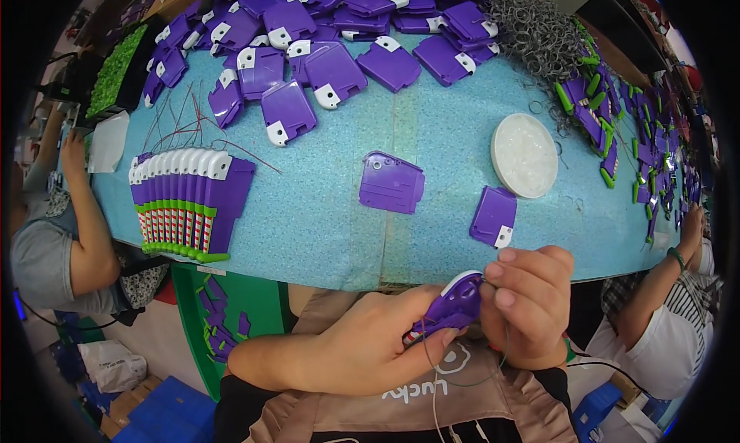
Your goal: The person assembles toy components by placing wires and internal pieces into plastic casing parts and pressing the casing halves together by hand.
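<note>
Low in front of my apron, my left hand (358,337) grips a purple plastic shell part (464,298) with a white curved rim. Its thumb and fingers wrap the lower end, hiding much of it. My right hand (532,300) is at the part's right edge, thumb and fingertips pinched on a thin grey loop (506,343) that hangs in a curve below the part. Whether the loop is threaded into the part, I cannot tell. Just beyond lie a purple cover with a white corner (493,216) and a plain purple cover (391,182).
A fanned row of assembled purple, white and green pieces (185,204) lies left. Beyond are piled purple covers (289,112), tangled grey rings (532,31) and a round white dish (501,162). A green bin (189,304) stands below left. Other people sit at both sides.
</note>
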Tool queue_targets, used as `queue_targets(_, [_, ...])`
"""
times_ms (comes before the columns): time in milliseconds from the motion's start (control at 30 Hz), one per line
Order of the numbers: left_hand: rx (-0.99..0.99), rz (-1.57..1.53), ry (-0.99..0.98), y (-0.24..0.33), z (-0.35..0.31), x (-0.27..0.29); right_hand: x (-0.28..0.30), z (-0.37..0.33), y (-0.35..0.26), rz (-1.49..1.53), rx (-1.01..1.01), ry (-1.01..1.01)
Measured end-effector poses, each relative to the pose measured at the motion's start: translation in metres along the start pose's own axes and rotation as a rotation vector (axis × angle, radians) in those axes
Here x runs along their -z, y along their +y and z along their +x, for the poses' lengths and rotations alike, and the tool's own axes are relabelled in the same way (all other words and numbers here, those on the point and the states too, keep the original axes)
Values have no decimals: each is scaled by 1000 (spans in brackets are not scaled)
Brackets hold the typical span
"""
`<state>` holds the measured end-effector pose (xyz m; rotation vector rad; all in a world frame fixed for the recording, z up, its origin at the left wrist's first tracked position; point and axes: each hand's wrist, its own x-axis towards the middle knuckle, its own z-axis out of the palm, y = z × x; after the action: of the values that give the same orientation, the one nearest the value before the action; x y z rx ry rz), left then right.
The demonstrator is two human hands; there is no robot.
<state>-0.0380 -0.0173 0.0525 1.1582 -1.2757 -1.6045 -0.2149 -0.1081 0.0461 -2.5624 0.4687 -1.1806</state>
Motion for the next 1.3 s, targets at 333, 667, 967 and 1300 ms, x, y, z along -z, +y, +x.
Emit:
queue_targets(333, [-41,24,14,-2,-3,2,2,13,-1,291,-209,-106])
queue_targets(667, [-22,43,41,6,-3,2,-4,8,-7,107,-45,-8])
queue_targets(967, [-151,193,132,-2,-3,-1,-7,6,-9,83,-71,-4])
queue_targets(1300, [-112,279,121,-6,-2,-2,-8,6,-8,102,-125,-28])
